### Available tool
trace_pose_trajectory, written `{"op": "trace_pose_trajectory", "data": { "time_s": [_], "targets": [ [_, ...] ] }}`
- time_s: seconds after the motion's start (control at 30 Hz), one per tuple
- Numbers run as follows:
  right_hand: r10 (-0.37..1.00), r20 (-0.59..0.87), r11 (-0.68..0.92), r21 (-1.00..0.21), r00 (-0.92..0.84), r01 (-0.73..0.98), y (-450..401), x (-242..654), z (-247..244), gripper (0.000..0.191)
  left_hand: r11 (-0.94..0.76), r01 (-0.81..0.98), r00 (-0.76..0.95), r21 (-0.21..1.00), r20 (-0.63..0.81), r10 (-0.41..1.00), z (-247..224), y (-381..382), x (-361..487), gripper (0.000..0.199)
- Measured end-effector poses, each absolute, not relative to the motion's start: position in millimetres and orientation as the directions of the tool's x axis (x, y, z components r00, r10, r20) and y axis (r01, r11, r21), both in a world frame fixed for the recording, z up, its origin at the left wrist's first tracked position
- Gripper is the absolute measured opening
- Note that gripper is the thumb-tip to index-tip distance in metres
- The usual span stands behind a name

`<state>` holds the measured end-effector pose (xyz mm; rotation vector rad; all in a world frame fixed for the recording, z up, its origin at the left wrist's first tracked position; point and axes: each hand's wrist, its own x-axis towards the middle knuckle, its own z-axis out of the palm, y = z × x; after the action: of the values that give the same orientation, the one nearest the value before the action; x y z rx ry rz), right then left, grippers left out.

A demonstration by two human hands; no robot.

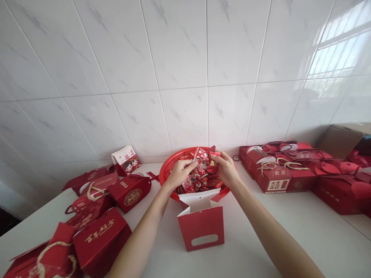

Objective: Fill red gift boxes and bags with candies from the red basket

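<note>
Both my hands are over a red plastic basket (164, 170) full of wrapped candies (199, 180). My left hand (182, 173) is closed, thumb against fingers, pinching the lower edge of a red-and-white patterned candy packet (201, 153). My right hand (228, 169) grips a shiny red wrapped candy (213, 157) between thumb and fingers. In front of the basket, between my forearms, a red paper gift box (201, 226) stands upright with its top open, showing white inner walls and an oval cut-out low on its front.
Red gift boxes, some with rope handles, crowd the left side, including a dark red box (101, 239). A white-topped box (126, 161) with cartoon figures stands behind them. More red boxes (274, 181) and a cardboard carton (339, 141) line the right. A tiled wall (185, 116) rises behind.
</note>
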<state>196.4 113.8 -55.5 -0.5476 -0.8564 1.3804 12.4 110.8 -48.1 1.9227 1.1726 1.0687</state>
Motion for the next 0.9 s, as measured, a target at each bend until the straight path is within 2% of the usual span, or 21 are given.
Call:
{"op": "trace_pose_trajectory", "data": {
  "time_s": [0.27, 0.43, 0.57, 0.67, 0.8, 0.9],
  "targets": [
    [0.987, 0.159, 0.112, -0.792, -0.026, -0.601, 93.0, 197.3, -30.9, 0.033, -0.534, 0.358, 0.256, 0.766, 0.469, 0.845, -38.1, 98.1, 16.2, 0.052],
    [0.987, 0.160, 0.121, -0.812, -0.019, -0.571, 80.8, 203.1, -18.5, 0.038, -0.525, 0.318, 0.283, 0.789, 0.450, 0.847, -31.3, 89.4, 17.2, 0.043],
    [0.971, 0.236, 0.186, -0.821, -0.026, -0.540, 72.9, 209.1, -9.4, 0.038, -0.512, 0.253, 0.290, 0.821, 0.440, 0.850, -17.5, 69.6, 5.5, 0.043],
    [0.950, 0.312, 0.265, -0.838, -0.022, -0.477, 67.8, 214.9, -4.8, 0.038, -0.565, 0.297, 0.348, 0.770, 0.463, 0.815, -8.2, 45.6, -8.5, 0.026],
    [0.919, 0.393, 0.369, -0.865, -0.003, -0.341, 61.4, 221.3, -3.3, 0.041, -0.574, 0.453, 0.567, 0.682, 0.276, 0.776, -6.1, 18.6, -18.8, 0.036],
    [0.888, 0.459, 0.447, -0.874, -0.021, -0.189, 53.7, 221.9, -1.5, 0.038, -0.519, 0.567, 0.565, 0.639, 0.157, 0.810, -10.7, 12.4, -17.7, 0.031]
  ]
}}
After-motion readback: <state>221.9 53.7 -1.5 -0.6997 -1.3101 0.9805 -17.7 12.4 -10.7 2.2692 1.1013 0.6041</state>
